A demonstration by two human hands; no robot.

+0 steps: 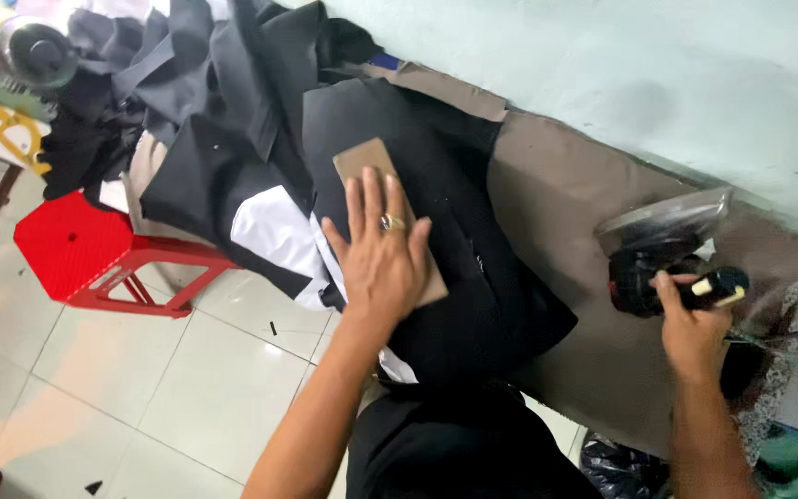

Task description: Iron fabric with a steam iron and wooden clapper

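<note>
My left hand (380,249) lies flat, fingers spread, on a brown cardboard template (362,159) that rests on a piece of black fabric (473,231). A ring sits on one finger. The fabric is spread over a brown padded pressing table (556,194). My right hand (690,323) is wrapped around the black handle of a clothes iron (662,245), which stands on the table to the right of the fabric, its soleplate tilted up.
A heap of dark garments with white lining (223,120) hangs off the table's left end above a red plastic stool (85,249). A pale green wall (621,74) runs behind the table. White floor tiles (140,388) lie below.
</note>
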